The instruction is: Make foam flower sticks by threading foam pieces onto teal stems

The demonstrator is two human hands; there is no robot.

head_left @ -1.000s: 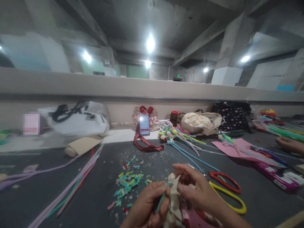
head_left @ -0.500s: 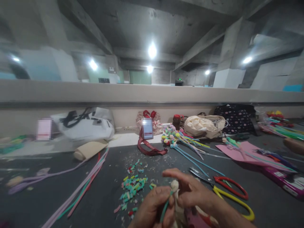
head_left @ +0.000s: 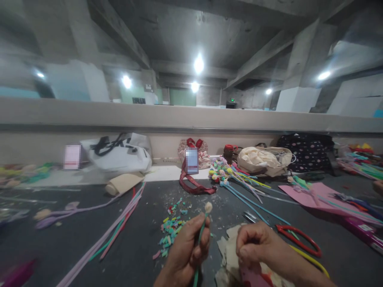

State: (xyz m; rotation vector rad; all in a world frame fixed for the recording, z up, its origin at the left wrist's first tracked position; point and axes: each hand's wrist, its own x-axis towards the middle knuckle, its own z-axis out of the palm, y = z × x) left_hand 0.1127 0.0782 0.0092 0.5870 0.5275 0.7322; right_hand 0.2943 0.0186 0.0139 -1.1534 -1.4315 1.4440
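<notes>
My left hand (head_left: 185, 255) is closed around a teal pipe cleaner (head_left: 200, 235) held upright, with a small cream tuft (head_left: 208, 207) at its top. My right hand (head_left: 259, 245) is curled shut just to the right, over a heap of cream paper scraps (head_left: 229, 249) on the dark table; what its fingers pinch is hidden. Red and yellow handled scissors (head_left: 299, 241) lie just right of that hand. Small coloured cuttings (head_left: 172, 229) are scattered left of my left hand.
Long pipe cleaners (head_left: 119, 227) lie at the left. A bunch of finished stems (head_left: 233, 175), a red strap (head_left: 194, 185), bags (head_left: 119, 155) and a cream sack (head_left: 265, 159) stand along the back wall. A pink sheet (head_left: 311, 193) lies at the right. Another person's hand (head_left: 377, 185) shows at the right edge.
My hands have come apart: the left raised the teal stem with its tuft clear, the right dropped to the paper scraps. The camera view has shifted left.
</notes>
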